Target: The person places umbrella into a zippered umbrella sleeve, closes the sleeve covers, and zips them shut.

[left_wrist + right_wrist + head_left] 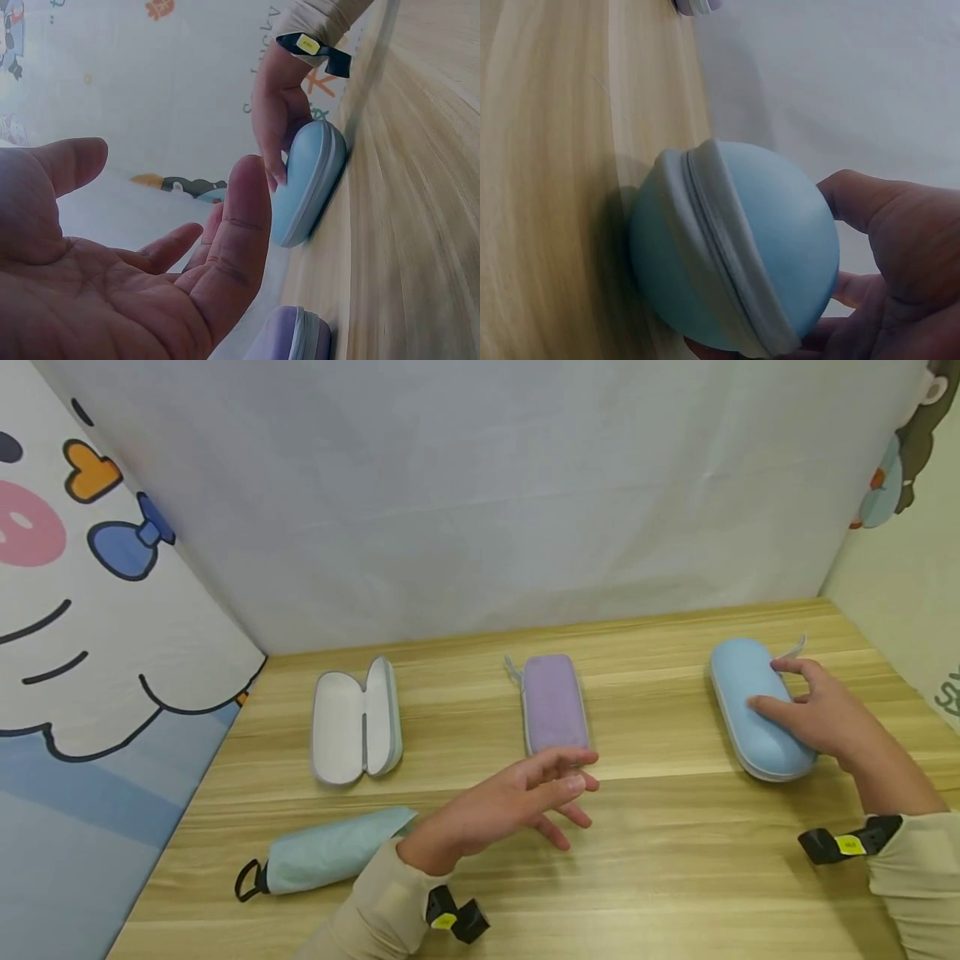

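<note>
At the right of the table lies a closed light blue zip case (759, 710), also seen in the left wrist view (307, 180) and from its rounded end in the right wrist view (780, 232). My right hand (832, 714) grips it from above and the right side, thumb on its top. My left hand (506, 806) hovers over the table with fingers extended and nothing in them, just in front of a purple zip case (555, 702); its fingertips overlap that case's near end in the head view.
An opened case with white lining (339, 727) stands at the left back. A folded pale green umbrella (322, 852) with a black strap lies before it, beside my left forearm. A white cloth (480, 510) hangs behind the table (660, 877); printed panels flank both sides.
</note>
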A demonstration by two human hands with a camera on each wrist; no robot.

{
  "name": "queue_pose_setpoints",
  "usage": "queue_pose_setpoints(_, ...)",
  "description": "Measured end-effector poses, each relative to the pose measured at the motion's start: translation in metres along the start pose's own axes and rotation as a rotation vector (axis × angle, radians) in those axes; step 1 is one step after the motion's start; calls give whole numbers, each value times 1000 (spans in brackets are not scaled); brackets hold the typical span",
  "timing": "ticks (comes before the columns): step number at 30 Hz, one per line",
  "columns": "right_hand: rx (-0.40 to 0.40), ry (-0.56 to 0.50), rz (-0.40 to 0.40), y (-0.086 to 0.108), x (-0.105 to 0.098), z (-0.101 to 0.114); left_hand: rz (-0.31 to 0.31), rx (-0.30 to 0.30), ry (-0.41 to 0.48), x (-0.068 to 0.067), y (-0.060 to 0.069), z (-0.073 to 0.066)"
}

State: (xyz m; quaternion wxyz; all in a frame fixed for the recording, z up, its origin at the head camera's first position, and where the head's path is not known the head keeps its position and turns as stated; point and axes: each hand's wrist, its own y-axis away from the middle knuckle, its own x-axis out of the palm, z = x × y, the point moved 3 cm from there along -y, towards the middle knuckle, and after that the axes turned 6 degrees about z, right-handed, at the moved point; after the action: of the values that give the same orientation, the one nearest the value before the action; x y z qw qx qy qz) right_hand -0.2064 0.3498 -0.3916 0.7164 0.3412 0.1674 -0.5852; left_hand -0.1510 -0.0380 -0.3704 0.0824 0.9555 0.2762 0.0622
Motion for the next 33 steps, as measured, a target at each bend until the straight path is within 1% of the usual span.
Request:
queue_pose_setpoints(4, -3, 9, 20, 1, -1, 1, -25, -9, -21, -3, 2, 0)
queue_pose_setpoints(5, -4, 11, 24, 2, -2, 1, -43, -15, -45, -4, 2, -1)
queue_pose_setpoints(7, -4, 10, 33, 2, -3, 1, -106, -32, -143, -10, 5, -3)
queue_pose_setpoints(9, -3, 6, 39, 2, -4, 1, -208, -51, -309, -19, 10, -6)
queue_pose_setpoints(12, -1, -4, 44, 2, -4, 0, -433, -116, -611, -37, 22, -14)
queue_pose_setpoints(14, 0, -9, 44, 2, -3, 0, -576, -174, -770, -52, 34, -21)
queue_pose_setpoints(16, -1, -9, 44, 2, -3, 0, -685, -236, -865, -68, 49, -27)
queue_pose_setpoints(17, 1, -7, 43, 2, -3, 0, -726, -265, -902, -76, 56, -30)
queue_pose_setpoints(19, 1, -5, 41, 2, -3, -1, -778, -335, -959, -93, 71, -33)
queue_pose_setpoints(21, 2, -4, 41, 3, -2, -1, -799, -402, -989, -110, 86, -33)
queue_pose_setpoints(23, 2, -1, 41, 3, -2, -1, -799, -479, -997, -128, 103, -31)
queue_pose_setpoints(25, 0, 0, 43, 3, -2, 0, -776, -559, -959, -145, 121, -28)
queue_pose_setpoints(27, 2, 3, 45, 3, -2, 1, -737, -622, -898, -160, 138, -23)
queue_pose_setpoints(30, 4, 3, 46, 3, -2, 1, -673, -721, -809, -174, 158, -16)
queue_pose_setpoints(33, 6, -3, 47, 3, -2, 0, -632, -774, -757, -181, 167, -9)
